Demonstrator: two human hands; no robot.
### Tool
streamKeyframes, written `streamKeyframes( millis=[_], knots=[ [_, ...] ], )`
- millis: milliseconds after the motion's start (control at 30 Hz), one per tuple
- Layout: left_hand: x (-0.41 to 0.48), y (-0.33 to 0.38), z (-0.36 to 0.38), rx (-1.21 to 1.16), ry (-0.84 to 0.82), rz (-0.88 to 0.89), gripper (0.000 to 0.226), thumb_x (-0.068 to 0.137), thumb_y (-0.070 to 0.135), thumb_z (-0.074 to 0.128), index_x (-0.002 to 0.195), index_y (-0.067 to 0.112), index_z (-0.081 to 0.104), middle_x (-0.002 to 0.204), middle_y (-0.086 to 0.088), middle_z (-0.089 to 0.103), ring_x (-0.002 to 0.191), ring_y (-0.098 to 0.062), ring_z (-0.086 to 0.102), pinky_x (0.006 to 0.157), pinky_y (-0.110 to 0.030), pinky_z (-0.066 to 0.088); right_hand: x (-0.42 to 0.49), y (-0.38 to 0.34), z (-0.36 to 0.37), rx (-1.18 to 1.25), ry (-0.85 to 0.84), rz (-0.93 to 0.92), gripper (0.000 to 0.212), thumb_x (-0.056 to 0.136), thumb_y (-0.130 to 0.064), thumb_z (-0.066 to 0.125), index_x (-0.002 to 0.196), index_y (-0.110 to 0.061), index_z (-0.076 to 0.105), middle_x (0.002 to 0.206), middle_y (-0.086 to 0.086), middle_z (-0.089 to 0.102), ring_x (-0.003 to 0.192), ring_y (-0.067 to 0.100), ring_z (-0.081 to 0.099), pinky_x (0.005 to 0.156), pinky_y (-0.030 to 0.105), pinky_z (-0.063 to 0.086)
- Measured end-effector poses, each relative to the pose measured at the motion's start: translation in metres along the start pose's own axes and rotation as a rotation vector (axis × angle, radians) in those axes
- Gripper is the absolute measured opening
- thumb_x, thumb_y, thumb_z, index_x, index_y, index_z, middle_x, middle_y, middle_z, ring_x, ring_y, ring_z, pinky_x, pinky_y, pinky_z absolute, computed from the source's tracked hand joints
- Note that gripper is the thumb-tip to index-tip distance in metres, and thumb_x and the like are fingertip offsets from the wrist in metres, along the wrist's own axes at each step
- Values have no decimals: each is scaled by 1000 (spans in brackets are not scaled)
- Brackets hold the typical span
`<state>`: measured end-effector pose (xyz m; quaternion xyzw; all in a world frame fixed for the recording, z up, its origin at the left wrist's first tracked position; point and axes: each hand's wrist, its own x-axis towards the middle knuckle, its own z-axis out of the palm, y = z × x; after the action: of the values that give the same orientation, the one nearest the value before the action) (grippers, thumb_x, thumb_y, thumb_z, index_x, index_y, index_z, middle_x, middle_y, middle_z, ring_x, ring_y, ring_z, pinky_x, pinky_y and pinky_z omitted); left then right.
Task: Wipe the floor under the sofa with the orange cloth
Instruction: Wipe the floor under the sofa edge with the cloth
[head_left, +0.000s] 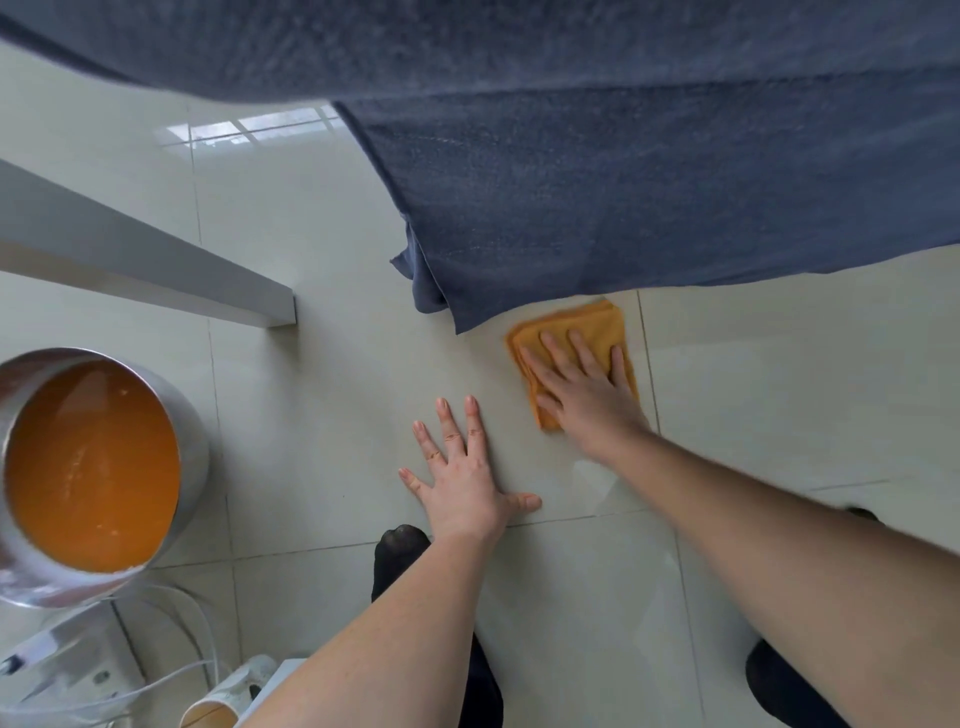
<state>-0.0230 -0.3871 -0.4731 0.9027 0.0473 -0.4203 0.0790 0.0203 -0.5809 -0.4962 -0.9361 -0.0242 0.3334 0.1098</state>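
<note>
Presently, right hand (587, 389) presses flat, fingers spread, on orange cloth (597, 325) at sofa cover (623, 197) edge; left hand (462, 478) lies flat, splayed on floor (311, 389). No legible writing.

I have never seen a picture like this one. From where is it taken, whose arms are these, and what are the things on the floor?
There is no machine here. A person wears a wide-angle camera on the head, which looks forward and down, so the two bare arms are the person's own.

The right hand lies flat, fingers spread, on a folded orange cloth on the pale tiled floor. It presses the cloth rather than gripping it. The left hand rests flat on the bare tile and holds nothing.

The cloth lies just at the hanging edge of a dark blue cover, which is probably draped over the sofa. At the left stands a metal basin of orange-tinted water, beside a white ledge. At the bottom, the dark shapes are the person's legs, and there are some white cables.
</note>
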Motion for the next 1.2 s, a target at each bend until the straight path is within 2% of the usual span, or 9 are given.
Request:
streamKeyframes(
  millis=[233, 400, 467, 667, 867, 1000, 1067, 1133, 1200],
  knots=[
    [0, 0, 2, -10, 16, 7, 162, 60, 80, 83, 154, 38, -42, 163, 5, -49, 157, -38, -33, 119, -79, 7, -44, 102, -8, 17, -18, 100, 63, 103, -61, 9, 150, -54, -31, 167, -18, -24, 158, 19, -15, 126, 58, 0],
    [-2, -2, 2, -3, 19, 9, 162, 58, 82, 82, 155, 39, -41, 162, 6, -50, 157, -37, -32, 119, -78, 8, 41, 54, -43, 192, 80, 351, 61, 107, -54, 18, 163, -40, -3, 173, -10, -9, 159, 28, -12, 121, 68, -3],
    [-2, -2, 1, -2, 25, 6, 161, 59, 81, 82, 155, 39, -40, 163, 7, -49, 157, -36, -31, 119, -77, 8, 56, 19, -42, 162, 74, 303, 60, 108, -52, 19, 164, -38, 3, 174, -7, -2, 159, 31, -7, 120, 69, -4],
    [-7, -17, -5, -17, 82, -30, 158, 62, 75, 85, 159, 38, -35, 169, 6, -39, 161, -31, -22, 126, -69, 12, -7, 7, -2, -33, -16, -96, 60, 107, -52, 15, 157, -51, -19, 169, -16, -19, 158, 21, -16, 124, 60, -5],
    [-3, -20, -1, -54, 60, -58, 163, 59, 75, 87, 156, 38, -38, 167, 7, -43, 160, -37, -25, 124, -73, 13, -48, 102, -11, 27, -25, 54, 57, 106, -52, 11, 150, -59, -24, 169, -19, -13, 159, 17, -11, 126, 57, 3],
    [-3, -22, 1, -92, 55, -52, 162, 60, 73, 88, 156, 40, -38, 165, 9, -45, 158, -35, -29, 123, -73, 9, 12, 100, -47, 176, 52, 248, 55, 107, -52, 17, 159, -55, -2, 171, -20, -10, 159, 19, -9, 122, 65, 3],
    [-2, -22, 0, -99, 56, -53, 161, 60, 73, 88, 156, 41, -38, 165, 10, -45, 158, -35, -29, 124, -73, 9, 44, 68, -57, 178, 71, 282, 52, 108, -51, 21, 159, -44, 23, 173, -11, 14, 159, 24, 6, 121, 67, 2],
    [-1, -22, 0, -98, 59, -53, 161, 60, 73, 87, 156, 41, -38, 166, 9, -44, 159, -35, -28, 124, -73, 9, 64, 24, -61, 162, 46, 228, 50, 108, -51, 21, 156, -41, 34, 168, -6, 30, 157, 25, 18, 122, 65, 1],
    [-2, -23, -1, -100, 64, -52, 161, 60, 73, 87, 157, 41, -37, 166, 9, -43, 159, -35, -28, 124, -72, 9, 68, -18, -53, 105, 19, 94, 50, 109, -50, 22, 158, -46, 26, 171, -8, 22, 158, 26, 14, 122, 66, -2]
  ],
)
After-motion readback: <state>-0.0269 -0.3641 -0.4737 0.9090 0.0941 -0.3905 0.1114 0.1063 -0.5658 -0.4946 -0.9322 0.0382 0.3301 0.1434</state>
